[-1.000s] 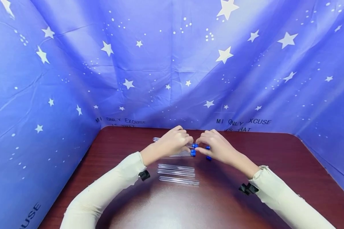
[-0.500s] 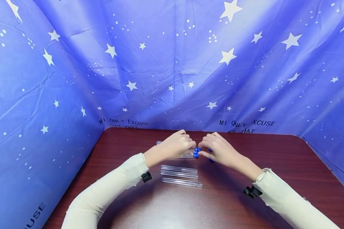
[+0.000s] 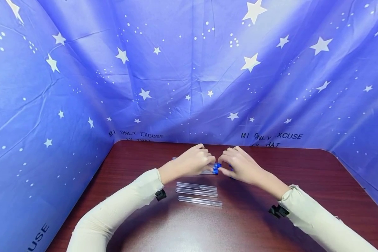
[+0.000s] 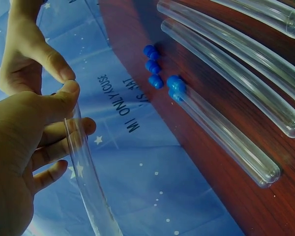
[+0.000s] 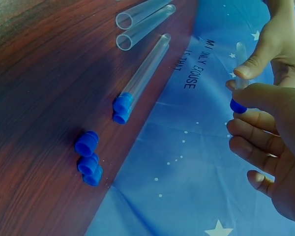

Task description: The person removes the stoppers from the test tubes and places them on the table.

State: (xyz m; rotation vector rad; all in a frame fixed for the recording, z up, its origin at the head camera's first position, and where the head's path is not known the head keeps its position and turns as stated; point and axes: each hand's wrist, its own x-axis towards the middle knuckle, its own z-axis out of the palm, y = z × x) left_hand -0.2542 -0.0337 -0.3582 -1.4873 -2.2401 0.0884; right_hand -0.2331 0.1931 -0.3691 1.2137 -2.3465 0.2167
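Note:
My left hand (image 3: 192, 161) holds a clear test tube (image 4: 91, 182) between thumb and fingers, raised off the table. The tube's round end points away from my right hand (image 3: 240, 165). In the right wrist view, a blue cap (image 5: 238, 106) sits at the tube's mouth, and my right thumb and index finger pinch there. Partly hidden by fingers, the cap's fit cannot be judged. Two test tubes with blue caps (image 4: 226, 130) lie side by side on the table, just below the hands.
Three uncapped test tubes (image 3: 196, 190) lie nearer the front of the dark red table (image 3: 145, 217). Three loose blue caps (image 5: 87, 142) stand close together, right of the capped tubes. A blue star-printed curtain (image 3: 189, 70) surrounds the table's back and sides.
The head view has shifted slightly. Both hands stay together at the tube's mouth, and the right thumb and finger have closed in on the blue cap.

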